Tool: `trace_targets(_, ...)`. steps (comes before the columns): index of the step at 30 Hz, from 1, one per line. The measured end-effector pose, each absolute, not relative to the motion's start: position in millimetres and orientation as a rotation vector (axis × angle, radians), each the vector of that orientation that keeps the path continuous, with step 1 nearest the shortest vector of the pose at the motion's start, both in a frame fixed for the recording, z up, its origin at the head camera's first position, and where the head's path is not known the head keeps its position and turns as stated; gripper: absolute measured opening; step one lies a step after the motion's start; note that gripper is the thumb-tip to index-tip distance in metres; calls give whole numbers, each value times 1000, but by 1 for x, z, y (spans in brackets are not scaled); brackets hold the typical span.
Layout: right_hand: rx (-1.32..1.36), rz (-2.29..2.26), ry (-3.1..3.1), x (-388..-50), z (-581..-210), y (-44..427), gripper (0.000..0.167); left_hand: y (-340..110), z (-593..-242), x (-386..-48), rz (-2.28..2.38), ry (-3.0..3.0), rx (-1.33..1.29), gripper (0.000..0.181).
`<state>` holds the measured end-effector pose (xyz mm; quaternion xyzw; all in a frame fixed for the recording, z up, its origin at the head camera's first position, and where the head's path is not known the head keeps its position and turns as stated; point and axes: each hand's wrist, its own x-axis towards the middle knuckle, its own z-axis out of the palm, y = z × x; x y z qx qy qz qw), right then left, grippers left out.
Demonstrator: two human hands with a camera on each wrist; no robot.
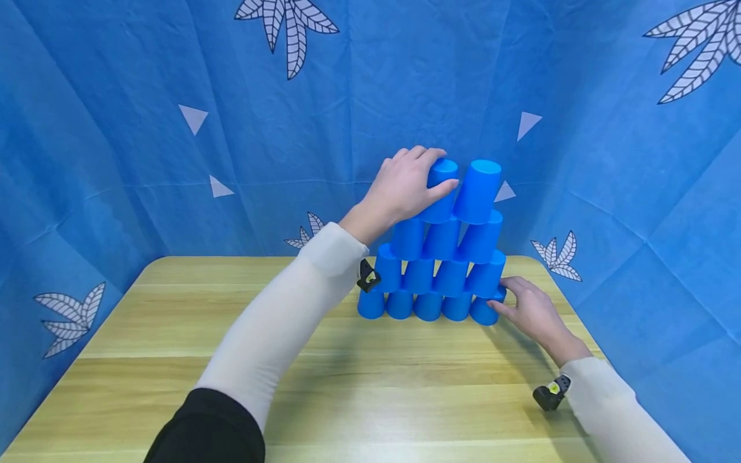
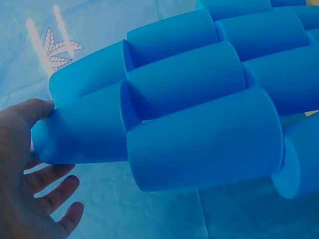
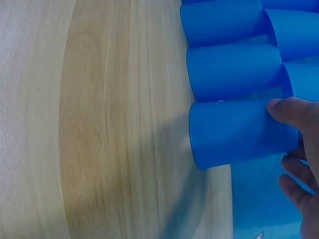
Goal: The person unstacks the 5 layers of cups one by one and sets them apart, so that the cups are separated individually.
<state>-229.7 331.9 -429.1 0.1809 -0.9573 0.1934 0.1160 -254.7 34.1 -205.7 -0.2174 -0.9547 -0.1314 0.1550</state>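
Note:
Blue plastic cups (image 1: pixel 442 238) stand upside down in a stepped wall, with several in the bottom row and two on top. My left hand (image 1: pixel 405 183) grips the top row's left cup (image 2: pixel 84 129) near its base, thumb on one side and fingers round the other. Beside it, the top row's right cup (image 1: pixel 477 193) leans slightly. Down at the table, my right hand (image 1: pixel 532 312) holds the bottom row's rightmost cup (image 3: pixel 239 132) between its thumb and fingers. The far sides of both held cups are hidden.
The wall of cups stands on a wooden table (image 1: pixel 231 360), near its back edge. A blue curtain (image 1: pixel 405 77) with white leaf prints hangs behind the table and at both sides. Each wrist wears a small black camera (image 1: pixel 550 393).

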Motion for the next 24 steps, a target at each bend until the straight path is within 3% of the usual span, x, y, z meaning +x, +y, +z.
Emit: trace_targets(24,483,635,-2881,-230,-419,329,52,-41,-203,-239,-527,-2589,-480,63)
